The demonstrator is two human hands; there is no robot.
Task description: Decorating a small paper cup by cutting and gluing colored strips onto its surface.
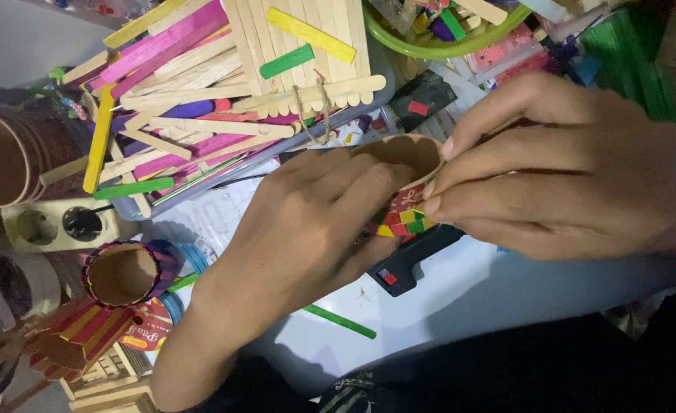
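Note:
My left hand (307,229) wraps around a brown cardboard tube (403,157), whose open end faces up and to the right. Small coloured squares in red, yellow and green (403,218) cover its lower side. My right hand (567,164) comes from the right, its fingertips pinching the tube's rim and pressing on the coloured squares. Most of the tube's body is hidden under my left fingers.
A black glue gun (411,264) lies just below my hands. A pile of coloured and plain craft sticks (200,99) fills the upper left. A decorated tube (124,274), a power strip (63,226), a green bowl (445,42) and a loose green stick (342,323) lie around.

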